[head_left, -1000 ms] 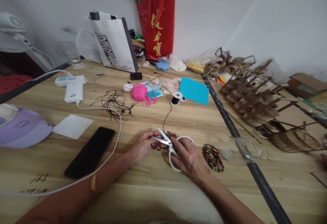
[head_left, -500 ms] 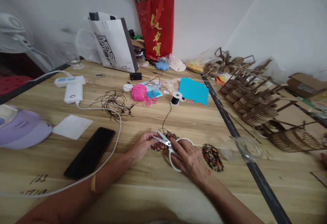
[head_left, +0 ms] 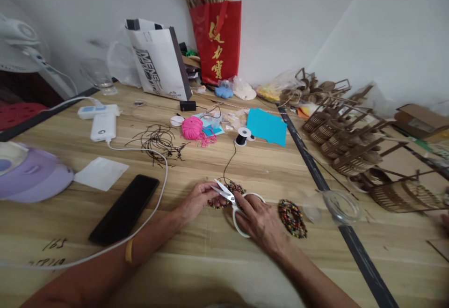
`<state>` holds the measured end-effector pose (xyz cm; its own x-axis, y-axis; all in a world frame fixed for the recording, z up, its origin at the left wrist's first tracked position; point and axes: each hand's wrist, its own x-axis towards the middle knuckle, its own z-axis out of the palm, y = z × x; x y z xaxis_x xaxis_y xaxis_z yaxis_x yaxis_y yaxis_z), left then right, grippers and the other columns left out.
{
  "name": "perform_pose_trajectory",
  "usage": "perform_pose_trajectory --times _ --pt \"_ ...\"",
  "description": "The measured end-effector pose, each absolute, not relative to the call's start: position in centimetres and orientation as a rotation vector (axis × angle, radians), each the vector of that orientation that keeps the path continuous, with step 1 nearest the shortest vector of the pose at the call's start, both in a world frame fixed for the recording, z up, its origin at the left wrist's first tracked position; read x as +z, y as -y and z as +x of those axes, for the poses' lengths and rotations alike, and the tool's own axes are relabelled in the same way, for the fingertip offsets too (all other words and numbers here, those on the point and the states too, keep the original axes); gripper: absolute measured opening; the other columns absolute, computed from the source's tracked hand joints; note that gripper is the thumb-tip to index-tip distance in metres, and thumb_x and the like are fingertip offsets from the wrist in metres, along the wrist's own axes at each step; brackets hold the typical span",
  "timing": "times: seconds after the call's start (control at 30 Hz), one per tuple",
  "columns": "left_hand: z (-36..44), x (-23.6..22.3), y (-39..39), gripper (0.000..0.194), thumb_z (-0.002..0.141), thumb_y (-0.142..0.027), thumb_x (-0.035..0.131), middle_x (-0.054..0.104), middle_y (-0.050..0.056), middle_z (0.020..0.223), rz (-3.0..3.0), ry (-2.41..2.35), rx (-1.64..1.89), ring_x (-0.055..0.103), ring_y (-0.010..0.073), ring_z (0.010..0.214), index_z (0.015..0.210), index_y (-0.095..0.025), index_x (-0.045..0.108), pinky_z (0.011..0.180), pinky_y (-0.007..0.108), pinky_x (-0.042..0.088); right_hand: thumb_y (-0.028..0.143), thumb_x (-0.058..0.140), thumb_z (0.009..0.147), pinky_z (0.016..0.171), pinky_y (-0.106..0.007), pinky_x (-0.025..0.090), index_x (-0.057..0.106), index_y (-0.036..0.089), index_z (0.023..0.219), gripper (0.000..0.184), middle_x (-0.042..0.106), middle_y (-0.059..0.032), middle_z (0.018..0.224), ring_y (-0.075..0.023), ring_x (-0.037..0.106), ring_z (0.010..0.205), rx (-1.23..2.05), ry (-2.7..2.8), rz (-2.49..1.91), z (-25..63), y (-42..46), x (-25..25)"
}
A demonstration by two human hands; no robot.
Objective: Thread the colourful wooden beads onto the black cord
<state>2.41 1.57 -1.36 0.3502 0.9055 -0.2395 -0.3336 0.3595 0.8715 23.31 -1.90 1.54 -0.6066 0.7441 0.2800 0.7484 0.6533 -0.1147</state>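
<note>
My right hand (head_left: 261, 216) is closed round white-handled scissors (head_left: 228, 194), thumb and fingers in the loops, blades slightly apart and pointing left. At the blade tips, the fingers of my left hand (head_left: 196, 199) pinch a thin black cord (head_left: 229, 159). This cord runs down from a white spool (head_left: 242, 132) wound with black. A multicoloured bead string (head_left: 235, 187) lies beneath the scissors and under my left fingertips, partly hidden. Just right of my right hand rests a second coiled bead string (head_left: 293, 219), untouched.
A black phone (head_left: 124, 209) and a white cable (head_left: 163, 177) lie to the left. Cut black cords (head_left: 157, 144), pink yarn (head_left: 191, 128) and blue sheets (head_left: 266, 126) are farther back. Small woven baskets (head_left: 354, 153) and a clear round lid (head_left: 340, 206) stand right.
The scissor blades have drawn a little closer together at the left fingertips. Both hands stay in nearly the same place, and the view has shifted slightly.
</note>
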Motion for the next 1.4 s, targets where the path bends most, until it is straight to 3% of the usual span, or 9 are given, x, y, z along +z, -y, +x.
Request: perform_pose_trajectory --times 0.5,0.83,1.4 --pt "2.38 -1.36 -1.63 0.03 0.06 -0.029 0.081 0.069 0.004 0.07 0.734 -0.843 1.0 0.058 0.0117 0.057 0.082 -0.012 0.071 0.057 0.023 0.044 0.028 0.047 0.092 0.065 -0.027 0.05 0.049 0.02 0.127 0.036 0.062 -0.0116 0.103 -0.0208 0.059 0.089 0.104 2.595 -1.243 23.45 1.71 2.17" --pt "2.44 -1.38 -1.56 0.029 0.056 -0.028 0.082 0.071 0.006 0.071 0.723 -0.879 1.02 0.06 0.0126 0.057 0.077 -0.011 0.07 0.055 0.023 0.044 0.029 0.056 0.085 0.069 -0.029 0.049 0.049 0.019 0.127 0.044 0.061 -0.0094 0.101 -0.0214 0.061 0.088 0.183 2.531 -1.33 23.01 1.93 2.31" --pt "2.37 -1.56 -1.53 0.023 0.061 -0.027 0.078 0.07 0.005 0.067 0.831 -0.872 0.968 0.061 0.0139 0.057 0.078 -0.013 0.071 0.059 0.025 0.047 0.03 0.054 0.088 0.067 -0.027 0.049 0.046 0.019 0.129 0.043 0.061 -0.0093 0.102 -0.0193 0.062 0.083 0.233 2.562 -1.311 23.06 1.96 2.47"
